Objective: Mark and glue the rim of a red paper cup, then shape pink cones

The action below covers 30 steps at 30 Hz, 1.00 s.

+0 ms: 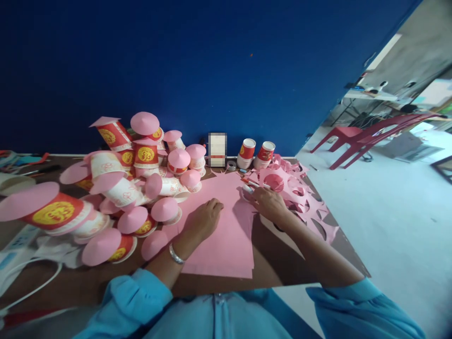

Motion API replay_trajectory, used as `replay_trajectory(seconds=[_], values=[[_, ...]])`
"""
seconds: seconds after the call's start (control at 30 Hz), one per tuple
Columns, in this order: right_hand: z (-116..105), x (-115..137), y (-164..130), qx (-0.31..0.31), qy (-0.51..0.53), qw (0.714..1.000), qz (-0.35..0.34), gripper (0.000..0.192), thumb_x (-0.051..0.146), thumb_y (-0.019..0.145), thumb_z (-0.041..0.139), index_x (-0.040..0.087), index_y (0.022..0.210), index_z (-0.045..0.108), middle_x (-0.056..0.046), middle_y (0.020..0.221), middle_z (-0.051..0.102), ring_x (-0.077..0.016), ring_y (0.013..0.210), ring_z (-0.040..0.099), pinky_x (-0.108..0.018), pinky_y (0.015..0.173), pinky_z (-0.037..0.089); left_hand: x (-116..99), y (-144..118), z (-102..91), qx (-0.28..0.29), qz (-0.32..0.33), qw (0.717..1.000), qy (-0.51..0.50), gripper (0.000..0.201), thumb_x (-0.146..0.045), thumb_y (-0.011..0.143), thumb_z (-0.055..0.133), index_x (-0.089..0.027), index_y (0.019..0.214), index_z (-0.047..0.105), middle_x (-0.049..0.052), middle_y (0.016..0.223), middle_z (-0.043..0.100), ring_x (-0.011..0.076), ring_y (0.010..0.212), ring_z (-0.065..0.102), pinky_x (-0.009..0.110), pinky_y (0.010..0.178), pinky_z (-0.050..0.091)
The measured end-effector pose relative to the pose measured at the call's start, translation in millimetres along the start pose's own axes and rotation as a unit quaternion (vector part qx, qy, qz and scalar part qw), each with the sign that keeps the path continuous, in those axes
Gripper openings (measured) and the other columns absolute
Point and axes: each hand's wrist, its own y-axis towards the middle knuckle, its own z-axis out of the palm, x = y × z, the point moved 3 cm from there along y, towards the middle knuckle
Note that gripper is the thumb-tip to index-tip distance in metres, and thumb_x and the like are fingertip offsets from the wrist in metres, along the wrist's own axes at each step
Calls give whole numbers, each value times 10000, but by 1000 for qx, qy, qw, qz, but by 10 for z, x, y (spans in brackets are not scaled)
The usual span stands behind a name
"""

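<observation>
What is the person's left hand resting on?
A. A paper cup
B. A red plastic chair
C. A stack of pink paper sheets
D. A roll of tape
C: the left hand lies curled, knuckles up, on the pink paper sheets spread on the table, while the right hand is at the sheets' far right edge.
</observation>
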Motion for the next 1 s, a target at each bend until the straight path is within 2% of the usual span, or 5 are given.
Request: replay_trajectory(seconds=[0.2,0.37,0.6,0.83,1.0], values=[[-540,-346,451,-93,49,994,44,362,291,1054,579,227,1388,703,-147,1409,738,-313,1207,724,-393,934,613,-165,62,-141,6,15,999,34,348,-51,1034,402,-185,1208,673,126,1159,724,260,1029,735,396,899,610],[-834,-509,1186,-80,25,995,60,558,245,1055,553,204,1610,511,-155,1667,539,-335,1490,541,-457,1190,505,-426,682,-195,-14,31,999,23,433,-125,1082,368,-183,1435,611,162,1476,671,273,1306,691,410,1057,590],[-819,-431,1679,-5,5,998,56,510,250,1037,614,270,1546,601,-153,1576,628,-330,1377,650,-434,1112,552,-422,1625,12,-32,21,999,4,640,-34,1014,337,-39,1650,397,253,1743,410,307,1627,427,467,1287,422],[-846,-438,1759,9,-11,999,51,476,233,1050,587,265,1523,630,-167,1528,662,-328,1295,716,-416,1064,574,-294,1798,179,-36,21,999,-5,666,-64,1013,337,-70,1677,390,258,1740,409,373,1621,424,636,1313,332],[-863,-444,1798,11,-5,999,52,528,222,1027,609,250,1554,601,-162,1549,656,-321,1331,700,-395,1078,564,-257,1823,170,-36,32,999,-6,686,-102,1018,406,-139,1702,374,221,1760,399,380,1633,387,655,1327,291]])
